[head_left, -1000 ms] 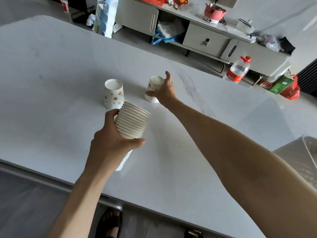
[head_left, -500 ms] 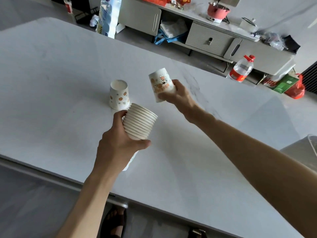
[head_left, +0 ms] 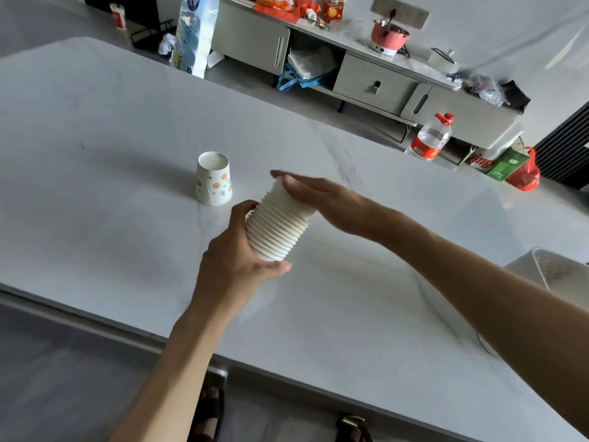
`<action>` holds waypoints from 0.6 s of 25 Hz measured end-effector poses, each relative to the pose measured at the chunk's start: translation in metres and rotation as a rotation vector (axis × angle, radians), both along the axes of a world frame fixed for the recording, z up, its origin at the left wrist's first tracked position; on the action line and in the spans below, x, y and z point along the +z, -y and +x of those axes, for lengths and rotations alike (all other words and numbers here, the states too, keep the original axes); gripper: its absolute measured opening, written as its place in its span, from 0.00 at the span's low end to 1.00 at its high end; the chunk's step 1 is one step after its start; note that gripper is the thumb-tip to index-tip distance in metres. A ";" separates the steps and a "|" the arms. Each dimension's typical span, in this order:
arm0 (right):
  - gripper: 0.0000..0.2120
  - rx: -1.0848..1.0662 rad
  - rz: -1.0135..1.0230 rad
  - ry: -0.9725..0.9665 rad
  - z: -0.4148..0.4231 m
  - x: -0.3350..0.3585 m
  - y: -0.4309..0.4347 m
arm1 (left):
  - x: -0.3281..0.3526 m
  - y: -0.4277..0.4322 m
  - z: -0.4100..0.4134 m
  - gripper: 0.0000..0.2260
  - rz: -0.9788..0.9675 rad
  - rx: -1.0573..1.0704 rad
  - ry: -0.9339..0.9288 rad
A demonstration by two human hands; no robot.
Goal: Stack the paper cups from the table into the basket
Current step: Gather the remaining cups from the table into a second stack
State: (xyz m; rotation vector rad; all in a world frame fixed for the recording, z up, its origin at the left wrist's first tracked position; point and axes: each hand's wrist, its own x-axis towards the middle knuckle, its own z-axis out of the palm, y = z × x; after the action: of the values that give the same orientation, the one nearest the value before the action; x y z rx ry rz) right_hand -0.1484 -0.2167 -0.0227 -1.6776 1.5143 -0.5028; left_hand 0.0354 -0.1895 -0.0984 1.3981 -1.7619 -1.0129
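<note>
Stack [head_left: 279,226] in left hand [head_left: 236,266] grip; right hand [head_left: 314,194] apparently flat atop.

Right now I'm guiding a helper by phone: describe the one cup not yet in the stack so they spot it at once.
On the big white marble table, look just beyond the left hand holding the ribbed stack of cups. The lone paper cup stands there upside down, apart from both hands, showing orange dots where the stack shows only plain white rims.
</note>
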 end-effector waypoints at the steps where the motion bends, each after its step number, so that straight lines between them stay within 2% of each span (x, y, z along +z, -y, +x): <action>1: 0.25 0.043 0.071 0.036 0.011 -0.006 0.000 | -0.002 0.001 0.001 0.37 0.021 0.018 -0.019; 3: 0.23 0.109 0.201 0.111 0.027 -0.016 0.006 | -0.005 0.005 0.010 0.37 0.059 0.065 -0.027; 5: 0.25 0.111 0.225 0.164 0.039 -0.021 0.018 | -0.008 0.008 0.021 0.38 0.067 0.112 -0.028; 7: 0.22 0.014 0.100 0.201 0.051 -0.027 0.039 | -0.011 0.011 0.033 0.37 0.076 0.172 -0.057; 9: 0.18 -0.088 -0.124 0.061 0.059 -0.032 0.062 | -0.013 0.012 0.041 0.34 0.082 0.221 -0.072; 10: 0.21 -0.088 -0.210 -0.056 0.061 -0.036 0.074 | -0.014 0.013 0.045 0.33 0.083 0.242 -0.078; 12: 0.32 -0.019 -0.240 -0.209 0.062 -0.046 0.094 | -0.013 0.014 0.053 0.33 0.088 0.289 -0.099; 15: 0.46 -0.060 -0.121 -0.131 0.074 -0.066 0.120 | -0.014 0.018 0.065 0.33 0.087 0.353 -0.136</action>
State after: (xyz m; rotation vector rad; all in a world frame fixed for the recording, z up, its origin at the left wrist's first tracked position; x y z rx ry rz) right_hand -0.0742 -0.3364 -0.0885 -1.7918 1.6623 -0.5341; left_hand 0.1004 -0.2076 -0.1123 1.5848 -1.3272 -0.9729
